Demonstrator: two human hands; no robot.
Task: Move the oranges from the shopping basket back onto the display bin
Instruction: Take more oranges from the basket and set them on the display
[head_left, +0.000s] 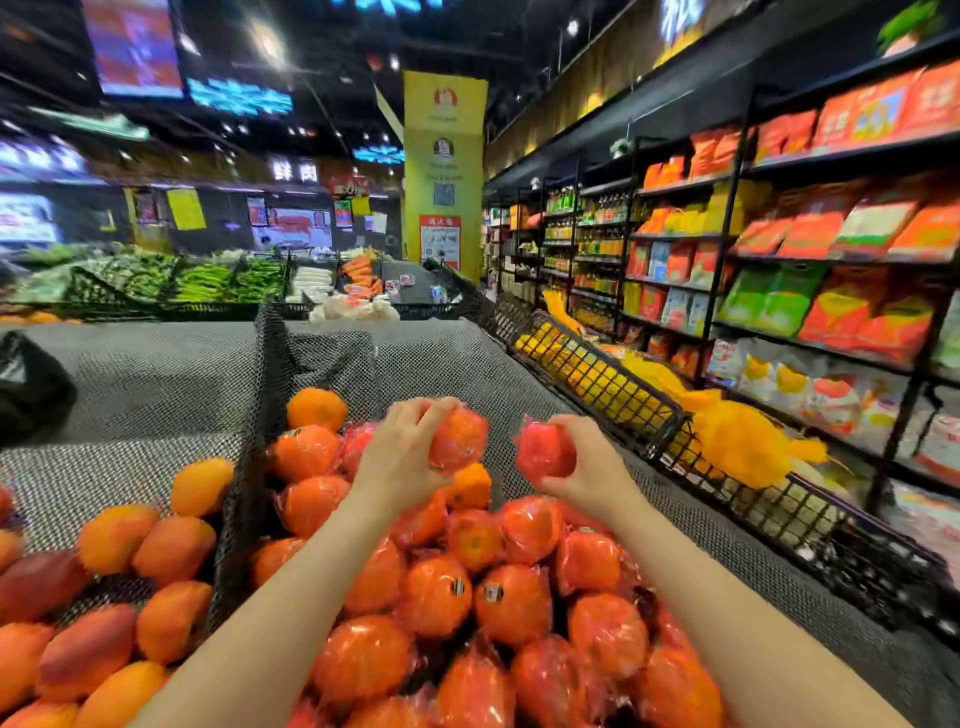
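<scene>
1. The room was a big food shop with a dark ceiling (467, 31) and small bright lights.
2. A tall yellow pillar (445, 171) stood in the middle, far back.
3. Black shelves (810, 249) along the right wall were full of orange and green bags.
4. Green vegetables (208, 280) lay in a far stand on the left.
5. A glowing screen (136, 47) hung up high.

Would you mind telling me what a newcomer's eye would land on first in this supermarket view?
Probably the heap of plastic-wrapped oranges filling the bottom centre. Above it each hand carries a wrapped orange: the left hand holds one over the pile's far end, the right hand another beside it. Bright orange packets crowd the shelves on the right.
</scene>
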